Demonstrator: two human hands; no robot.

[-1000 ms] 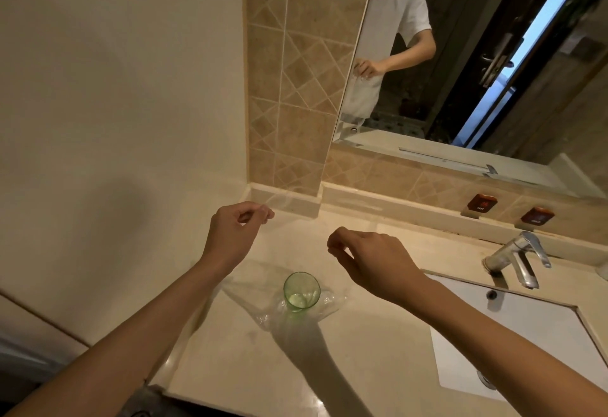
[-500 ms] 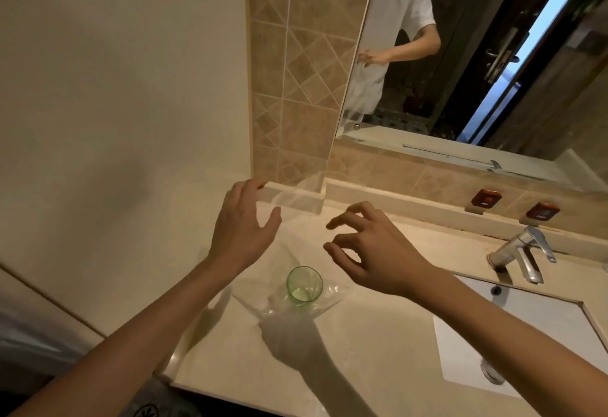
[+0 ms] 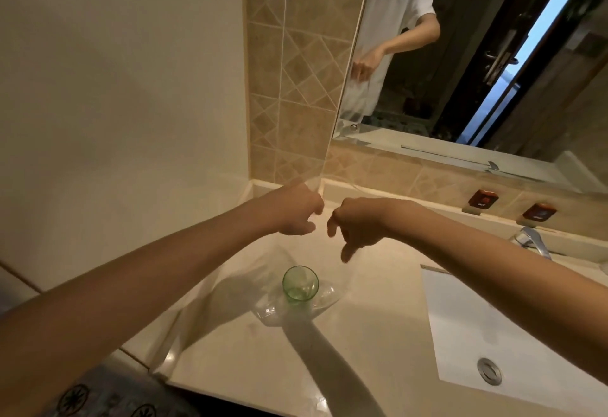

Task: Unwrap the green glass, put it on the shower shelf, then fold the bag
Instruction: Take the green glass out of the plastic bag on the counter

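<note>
A small green glass stands upright on the beige counter, left of the sink. It sits inside a clear plastic bag that is crumpled around its base and rises as a thin film toward my hands. My left hand and my right hand hover close together above and behind the glass. Both have their fingertips pinched on the film. Neither hand touches the glass.
A white sink basin with a drain lies to the right, and a chrome faucet stands behind it. Two red tags lean on the back ledge. A mirror and tiled wall rise behind the counter.
My hands were spread apart and pinched, then opened with fingers splayed. Now they have come close together higher above the glass and pinched the film. The glass has not moved.
</note>
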